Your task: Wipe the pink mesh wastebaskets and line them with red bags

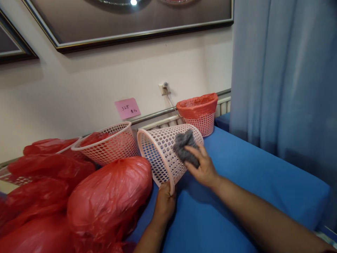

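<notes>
A pale pink plastic basket (163, 140) with round and square holes lies tilted on its side, its mouth turned to the left. My left hand (165, 202) grips the lower rim of that basket, fingers wrapped over the edge. In my right hand (204, 165) is a bunched grey cloth (185, 146), pressed against the basket's outer wall near its base. Part of the cloth is covered by my fingers.
Full red plastic bags (113, 200) crowd the left. Behind them stands another pink basket (118, 144) with red plastic inside. A basket lined with a red bag (197, 107) stands on the blue surface (250, 165) by the wall. A blue curtain (284, 77) hangs right.
</notes>
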`<action>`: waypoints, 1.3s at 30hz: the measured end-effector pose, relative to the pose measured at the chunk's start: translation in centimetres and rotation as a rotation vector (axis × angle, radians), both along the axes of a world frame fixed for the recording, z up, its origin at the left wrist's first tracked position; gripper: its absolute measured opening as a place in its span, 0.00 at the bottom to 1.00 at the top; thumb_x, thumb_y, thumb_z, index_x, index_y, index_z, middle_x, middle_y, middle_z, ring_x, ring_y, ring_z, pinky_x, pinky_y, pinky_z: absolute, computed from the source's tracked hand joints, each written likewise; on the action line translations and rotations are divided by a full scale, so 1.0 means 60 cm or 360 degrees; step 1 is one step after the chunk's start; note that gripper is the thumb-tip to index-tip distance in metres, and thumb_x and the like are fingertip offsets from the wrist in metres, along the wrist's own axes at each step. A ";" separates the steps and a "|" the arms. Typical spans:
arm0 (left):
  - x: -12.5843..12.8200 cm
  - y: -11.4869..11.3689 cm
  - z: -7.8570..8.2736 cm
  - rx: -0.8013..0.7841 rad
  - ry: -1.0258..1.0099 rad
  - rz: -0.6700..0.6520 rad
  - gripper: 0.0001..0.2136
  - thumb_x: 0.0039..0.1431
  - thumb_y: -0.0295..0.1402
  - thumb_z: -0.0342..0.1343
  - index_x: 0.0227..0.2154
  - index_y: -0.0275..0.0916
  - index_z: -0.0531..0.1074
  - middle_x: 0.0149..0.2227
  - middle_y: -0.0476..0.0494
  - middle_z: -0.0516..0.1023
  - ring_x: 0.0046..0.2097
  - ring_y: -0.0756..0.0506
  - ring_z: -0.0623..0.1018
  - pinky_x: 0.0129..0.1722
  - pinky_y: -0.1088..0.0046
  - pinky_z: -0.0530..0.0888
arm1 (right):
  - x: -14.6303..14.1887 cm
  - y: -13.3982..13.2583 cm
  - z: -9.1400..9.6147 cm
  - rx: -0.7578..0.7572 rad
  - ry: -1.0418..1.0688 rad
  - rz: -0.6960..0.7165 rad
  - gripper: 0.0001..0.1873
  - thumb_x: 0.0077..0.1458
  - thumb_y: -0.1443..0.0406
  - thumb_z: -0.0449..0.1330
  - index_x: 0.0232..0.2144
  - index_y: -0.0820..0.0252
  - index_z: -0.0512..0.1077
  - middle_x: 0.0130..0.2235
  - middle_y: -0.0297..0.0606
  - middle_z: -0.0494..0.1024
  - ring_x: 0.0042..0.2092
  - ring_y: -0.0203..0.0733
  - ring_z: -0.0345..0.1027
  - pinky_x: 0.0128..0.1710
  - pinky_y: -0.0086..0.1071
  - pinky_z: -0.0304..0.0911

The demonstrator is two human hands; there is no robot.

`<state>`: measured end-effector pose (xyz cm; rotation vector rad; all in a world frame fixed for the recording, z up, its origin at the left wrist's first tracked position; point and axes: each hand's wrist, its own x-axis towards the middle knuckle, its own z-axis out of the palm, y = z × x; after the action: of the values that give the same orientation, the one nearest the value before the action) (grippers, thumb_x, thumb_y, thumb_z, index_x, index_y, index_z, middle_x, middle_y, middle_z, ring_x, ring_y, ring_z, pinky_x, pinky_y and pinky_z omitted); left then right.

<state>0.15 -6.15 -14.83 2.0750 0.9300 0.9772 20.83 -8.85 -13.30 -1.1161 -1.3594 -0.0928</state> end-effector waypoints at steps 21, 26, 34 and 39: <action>-0.004 -0.025 0.004 0.0054 0.0011 -0.0012 0.16 0.61 0.32 0.53 0.50 0.37 0.78 0.50 0.37 0.82 0.52 0.37 0.80 0.56 0.56 0.75 | -0.018 -0.027 0.014 0.0134 -0.0154 0.0161 0.27 0.55 0.63 0.61 0.58 0.52 0.68 0.62 0.46 0.61 0.59 0.50 0.66 0.57 0.45 0.67; -0.009 -0.041 0.027 0.0028 -0.0160 0.0102 0.13 0.59 0.38 0.59 0.42 0.35 0.79 0.35 0.42 0.84 0.38 0.40 0.82 0.45 0.63 0.79 | -0.049 -0.057 0.017 0.0402 -0.0563 0.0403 0.31 0.51 0.66 0.62 0.58 0.51 0.67 0.64 0.46 0.57 0.57 0.51 0.68 0.50 0.42 0.73; -0.010 -0.048 0.028 -0.0028 -0.0271 0.0229 0.16 0.59 0.41 0.60 0.44 0.36 0.81 0.44 0.38 0.85 0.46 0.37 0.83 0.51 0.58 0.79 | 0.069 0.035 -0.010 -0.0109 0.0416 -0.0420 0.23 0.54 0.60 0.60 0.53 0.54 0.72 0.52 0.45 0.72 0.55 0.52 0.68 0.59 0.52 0.64; -0.006 -0.032 0.007 0.0070 -0.0089 0.0103 0.15 0.61 0.34 0.56 0.49 0.38 0.79 0.48 0.39 0.84 0.50 0.38 0.81 0.54 0.59 0.76 | 0.077 0.045 -0.010 -0.0245 0.0606 -0.0415 0.24 0.54 0.58 0.60 0.54 0.56 0.72 0.50 0.45 0.73 0.53 0.51 0.69 0.59 0.52 0.64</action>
<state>-0.20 -8.07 -14.42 2.0538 0.9599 1.0929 25.43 -6.12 -13.92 -1.3594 -0.8898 0.0356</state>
